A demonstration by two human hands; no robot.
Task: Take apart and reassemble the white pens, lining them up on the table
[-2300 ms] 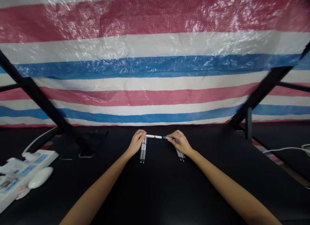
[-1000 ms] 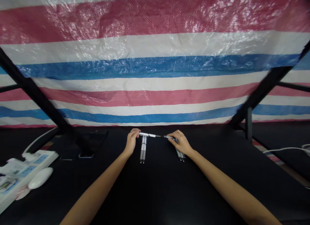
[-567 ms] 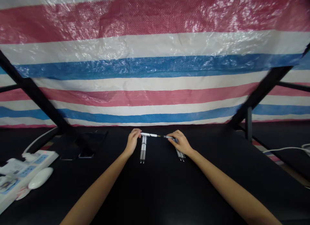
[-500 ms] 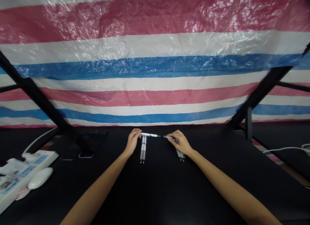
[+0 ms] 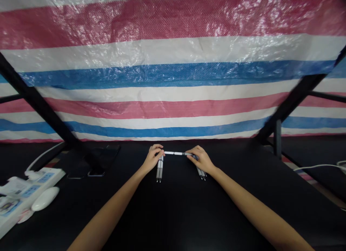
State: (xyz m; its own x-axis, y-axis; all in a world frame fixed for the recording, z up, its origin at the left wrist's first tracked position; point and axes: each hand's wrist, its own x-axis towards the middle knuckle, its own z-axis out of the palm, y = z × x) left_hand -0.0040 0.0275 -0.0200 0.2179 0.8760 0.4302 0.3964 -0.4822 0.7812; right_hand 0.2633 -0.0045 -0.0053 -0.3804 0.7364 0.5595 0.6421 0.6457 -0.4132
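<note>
Between my two hands a white and grey pen [image 5: 177, 153] lies level, its parts meeting end to end. My left hand [image 5: 152, 158] is closed on its white end, thumb and fingers pinching it. The grey end sits in the fingers of my right hand [image 5: 201, 158], which is closed too. Below my left hand two pens [image 5: 159, 170] lie side by side on the black table [image 5: 173, 207], tips toward me. Several more pens [image 5: 201, 172] lie under my right hand, their upper parts hidden by it.
At the left a white power strip [image 5: 32, 195] holds plugs, with a white mouse-shaped object [image 5: 45, 198] beside it. Dark flat devices [image 5: 96, 171] lie near the left black frame leg [image 5: 54, 117]. A striped plastic sheet [image 5: 173, 110] hangs behind the table.
My left hand has moved right, bringing the white barrel up to the grey part. The thin refill that showed in the gap is now covered. My right hand has hardly moved.
</note>
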